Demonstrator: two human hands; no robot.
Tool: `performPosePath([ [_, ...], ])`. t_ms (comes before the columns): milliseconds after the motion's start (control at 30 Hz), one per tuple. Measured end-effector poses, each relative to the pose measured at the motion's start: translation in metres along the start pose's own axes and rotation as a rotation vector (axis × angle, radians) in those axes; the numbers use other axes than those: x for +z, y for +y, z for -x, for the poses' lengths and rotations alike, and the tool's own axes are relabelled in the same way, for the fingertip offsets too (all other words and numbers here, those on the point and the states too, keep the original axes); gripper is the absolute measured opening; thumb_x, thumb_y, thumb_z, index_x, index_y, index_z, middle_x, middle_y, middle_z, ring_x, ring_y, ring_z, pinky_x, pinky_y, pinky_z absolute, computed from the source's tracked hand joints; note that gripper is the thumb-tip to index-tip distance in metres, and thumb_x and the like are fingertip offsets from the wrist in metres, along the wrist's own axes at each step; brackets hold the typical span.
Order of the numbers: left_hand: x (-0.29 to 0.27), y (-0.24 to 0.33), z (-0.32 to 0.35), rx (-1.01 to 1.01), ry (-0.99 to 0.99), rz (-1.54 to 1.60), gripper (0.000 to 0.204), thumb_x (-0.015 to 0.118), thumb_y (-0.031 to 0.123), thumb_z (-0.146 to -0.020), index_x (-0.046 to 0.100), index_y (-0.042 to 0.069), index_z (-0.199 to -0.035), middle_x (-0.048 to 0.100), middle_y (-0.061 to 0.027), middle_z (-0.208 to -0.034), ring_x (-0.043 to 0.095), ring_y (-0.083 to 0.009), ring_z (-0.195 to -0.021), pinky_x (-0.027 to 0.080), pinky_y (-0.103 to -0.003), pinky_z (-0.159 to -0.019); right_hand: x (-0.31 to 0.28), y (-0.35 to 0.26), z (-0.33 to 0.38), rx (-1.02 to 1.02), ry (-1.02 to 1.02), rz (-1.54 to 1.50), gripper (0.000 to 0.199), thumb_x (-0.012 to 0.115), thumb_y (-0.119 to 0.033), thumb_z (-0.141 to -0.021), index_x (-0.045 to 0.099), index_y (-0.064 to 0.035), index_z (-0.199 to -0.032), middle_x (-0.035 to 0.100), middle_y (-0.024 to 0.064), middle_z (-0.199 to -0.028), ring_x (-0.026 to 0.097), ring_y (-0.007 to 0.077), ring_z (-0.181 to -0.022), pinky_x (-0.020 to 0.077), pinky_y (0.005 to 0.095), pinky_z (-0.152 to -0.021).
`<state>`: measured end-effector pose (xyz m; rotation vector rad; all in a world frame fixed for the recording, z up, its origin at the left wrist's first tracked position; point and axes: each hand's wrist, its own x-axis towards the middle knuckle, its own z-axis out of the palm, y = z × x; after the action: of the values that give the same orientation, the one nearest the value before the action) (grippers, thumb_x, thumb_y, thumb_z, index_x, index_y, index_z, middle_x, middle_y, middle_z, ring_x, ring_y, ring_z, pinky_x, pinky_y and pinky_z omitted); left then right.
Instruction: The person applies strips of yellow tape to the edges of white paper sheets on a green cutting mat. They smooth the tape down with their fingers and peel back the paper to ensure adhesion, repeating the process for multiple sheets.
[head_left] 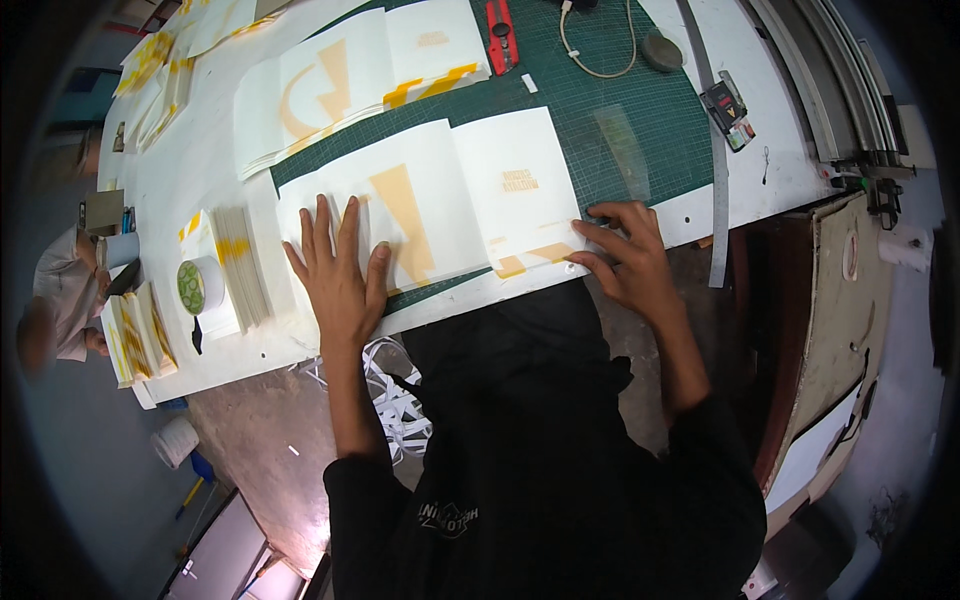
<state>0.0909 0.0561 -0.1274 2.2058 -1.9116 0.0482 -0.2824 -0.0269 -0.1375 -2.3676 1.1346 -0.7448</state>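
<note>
A white printed paper sheet (520,150) with pale orange shapes lies near the table's front edge, partly over the green cutting mat (665,140). A fold or step divides it into a wide left panel and a narrower right panel. My left hand (342,265) rests flat on the left panel, its fingers spread. At the sheet's lower right corner, the thumb and index finger of my right hand (632,258) pinch the edge. Just beyond lies a stack of similar printed sheets (360,75). A red utility knife (502,38) lies past the sheet's right panel.
Upright folded paper bundles (232,270) and a round white container (201,285) stand at the left. A metal ruler (718,180) overhangs the table's right front edge. A cable (605,74) curls on the mat. Another person's sleeve (62,290) shows far left.
</note>
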Motion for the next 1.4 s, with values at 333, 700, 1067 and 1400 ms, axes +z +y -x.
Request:
performPosePath([
  [333,0.012,-0.003,0.004,-0.044,-0.055,-0.034,0.069,0.055,0.057,-0.105,0.045,0.023,-0.164,0.025,-0.0212,-0.175,0.015,-0.0447,-0.163,0.005,-0.068,-0.128,-0.002,-0.001,-0.002,0.009,-0.013,-0.013,0.037,0.090,-0.020,-0.083,0.081,-0.0088,-0.117,0.067,0.0103,-0.123,0.062,0.0282,-0.104,0.0485,0.0411,-0.094],
  [700,0.013,-0.001,0.004,-0.067,-0.080,-0.056,0.071,0.053,0.061,-0.104,0.044,0.024,-0.164,0.022,-0.0203,-0.176,0.013,-0.0438,-0.164,0.003,-0.066,-0.129,0.000,0.001,-0.003,0.084,-0.017,-0.073,0.038,0.092,-0.022,-0.081,0.083,-0.0099,-0.115,0.066,0.0083,-0.122,0.058,0.0260,-0.099,0.0469,0.0398,-0.094],
  [1067,0.009,0.000,0.002,-0.064,-0.108,-0.059,0.071,0.054,0.058,-0.104,0.043,0.022,-0.164,0.022,-0.0230,-0.175,0.013,-0.0444,-0.164,0.005,-0.068,-0.128,-0.007,-0.006,-0.007,0.100,-0.029,-0.062,0.040,0.091,-0.019,-0.082,0.080,-0.0082,-0.119,0.067,0.0094,-0.120,0.061,0.0251,-0.100,0.0488,0.0377,-0.093],
  [1400,-0.012,0.025,-0.007,-0.043,-0.053,-0.041,0.075,0.063,0.052,-0.102,0.044,0.012,-0.162,0.028,-0.0269,-0.171,0.019,-0.0458,-0.161,0.009,-0.069,-0.127,-0.006,-0.010,-0.005,0.455,0.209,-0.393,0.028,0.078,-0.007,-0.093,0.074,0.0013,-0.120,0.076,0.0157,-0.102,0.071,0.0230,-0.080,0.0566,0.0340,-0.073],
])
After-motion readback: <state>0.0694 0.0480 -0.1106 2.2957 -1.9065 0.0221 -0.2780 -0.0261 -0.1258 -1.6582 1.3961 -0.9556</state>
